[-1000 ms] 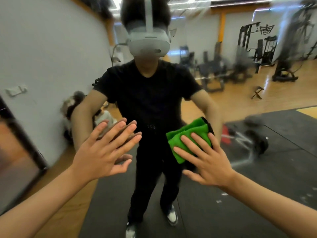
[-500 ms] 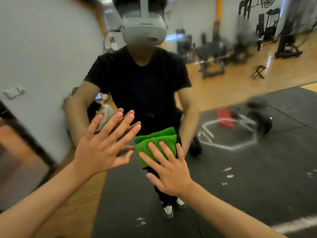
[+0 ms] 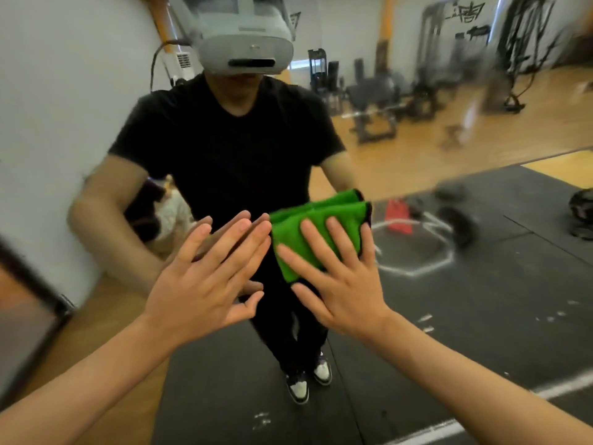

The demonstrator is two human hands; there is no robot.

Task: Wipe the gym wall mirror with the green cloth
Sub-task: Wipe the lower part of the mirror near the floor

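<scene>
Black T-shirt (image 3: 224, 139), black trousers (image 3: 288, 342), grey headset (image 3: 245, 46).

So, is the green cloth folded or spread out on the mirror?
Folded. The green cloth shows several stacked layers along its top edge, under the flat right hand.

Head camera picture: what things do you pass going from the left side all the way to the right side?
Left hand → green cloth → red thing on the mat → dark round thing at the right edge.
</scene>
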